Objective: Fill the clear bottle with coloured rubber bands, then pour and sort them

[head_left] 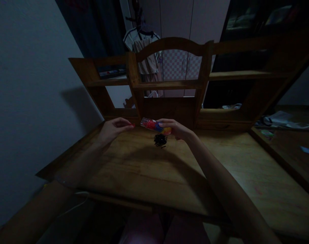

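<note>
My left hand (115, 128) is raised above the left part of the desk, its thumb and index finger pinched on a small red piece (133, 125), too small to name. Across from it, my right hand (176, 128) grips a clear plastic container (144, 121), tilted nearly on its side with one end toward my left hand. Red, blue and yellow contents show through its wall in bands; their exact kind is unclear. Below the container, a small pile of thin black strips or loops (160, 139) lies on the wooden desk (134, 183).
A wooden shelf unit (167, 85) with open compartments rises along the desk's back edge. A pale wall (42, 101) borders the left side. At the far right, white plastic bags (284, 120) lie on another surface. Below the front edge hangs a white cable (75, 206).
</note>
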A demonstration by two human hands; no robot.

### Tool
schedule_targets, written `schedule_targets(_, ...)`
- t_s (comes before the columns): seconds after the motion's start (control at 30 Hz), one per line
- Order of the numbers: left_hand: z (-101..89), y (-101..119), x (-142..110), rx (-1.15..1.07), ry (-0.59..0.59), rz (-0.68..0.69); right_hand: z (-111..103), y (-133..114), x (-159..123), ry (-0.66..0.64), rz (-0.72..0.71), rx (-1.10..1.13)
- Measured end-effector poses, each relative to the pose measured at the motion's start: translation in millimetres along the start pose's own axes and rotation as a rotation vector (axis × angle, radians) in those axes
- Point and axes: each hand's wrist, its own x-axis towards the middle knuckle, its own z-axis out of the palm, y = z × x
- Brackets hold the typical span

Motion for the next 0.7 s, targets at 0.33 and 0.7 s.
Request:
schedule_targets(0.33,11.8,50,-12,0.154,-0.055,0.126,9,5,2,-0.089,0.021,-0.034)
schedule_targets(0.7,6.4,71,-23,0.326,-0.277,0.209,6,6,0,-0.110,0.051,0.063)
